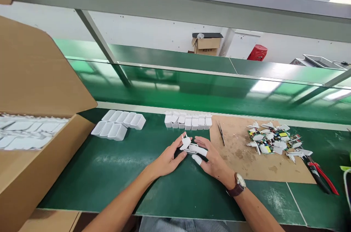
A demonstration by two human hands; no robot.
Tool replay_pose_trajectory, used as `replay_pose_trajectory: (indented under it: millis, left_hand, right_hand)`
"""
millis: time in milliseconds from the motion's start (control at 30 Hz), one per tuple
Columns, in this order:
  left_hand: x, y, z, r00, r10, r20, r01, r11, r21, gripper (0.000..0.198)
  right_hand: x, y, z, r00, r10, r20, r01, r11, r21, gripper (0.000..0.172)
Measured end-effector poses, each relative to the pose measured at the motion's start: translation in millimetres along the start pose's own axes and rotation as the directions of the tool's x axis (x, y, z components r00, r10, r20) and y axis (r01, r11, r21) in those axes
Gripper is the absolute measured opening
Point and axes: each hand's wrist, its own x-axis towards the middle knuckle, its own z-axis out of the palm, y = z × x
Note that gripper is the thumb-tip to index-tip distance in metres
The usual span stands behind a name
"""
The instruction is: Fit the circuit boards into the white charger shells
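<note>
A small white plastic part (185, 142) with thin prongs on top is held over the green bench in front of me. My left hand (169, 159) grips its left side between thumb and fingers. My right hand (214, 160), with white finger covers on some fingers and a wristwatch above it, closes on the part's right side. The fingers hide some of the part. Just behind my hands stands a row of white plastic housings (188, 122), with small pieces along their tops.
More open white housings (117, 124) stand at left, beside a large cardboard box (52, 159) of white parts. At right, a brown cardboard sheet (238, 162) bears tweezers (221, 133) and a pile of circuit boards with white pieces (271, 139). Red-handled pliers (323, 177) lie at its edge.
</note>
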Motion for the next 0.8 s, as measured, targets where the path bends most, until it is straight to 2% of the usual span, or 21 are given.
replay_pose_trajectory:
  millis: [100,167,367,500,600,733,800]
  left_hand:
    - [-1.7,1.8,1.4,0.999,-0.044,0.006,0.044,0.998,-0.053,0.077]
    - [-3.3,2.0,2.2,0.999,-0.050,-0.002,0.050,0.997,-0.059,0.083]
    - [-4.6,-1.6,5.3,0.997,0.047,-0.063,-0.048,0.999,-0.016,0.104]
    - [-3.4,-6.7,8.1,0.995,0.034,-0.098,-0.032,0.999,0.019,0.102]
    - [-3.9,-9.1,8.0,0.994,0.025,-0.102,-0.024,1.000,0.007,0.111]
    - [-4.5,-8.2,7.2,0.981,0.134,-0.141,-0.130,0.991,0.034,0.121]
    - [-3.6,-7.7,8.4,0.971,0.168,-0.173,-0.155,0.984,0.088,0.111]
  right_hand:
    - [-1.4,2.8,2.8,0.996,-0.013,0.083,0.015,1.000,-0.021,0.046]
    - [-2.5,3.0,2.6,0.995,-0.017,0.100,0.022,0.999,-0.049,0.045]
    - [-3.9,-1.5,6.2,0.997,-0.068,-0.023,0.066,0.996,-0.060,0.047]
    - [-2.5,-1.2,12.0,0.997,-0.073,-0.021,0.072,0.996,-0.053,0.046]
    - [-1.9,-0.5,11.3,0.995,-0.075,-0.059,0.072,0.996,-0.042,0.045]
    - [-1.8,-1.9,8.9,0.996,-0.046,-0.076,0.044,0.999,-0.029,0.047]
    - [-1.2,-3.1,9.3,0.998,-0.055,-0.027,0.054,0.998,-0.034,0.046]
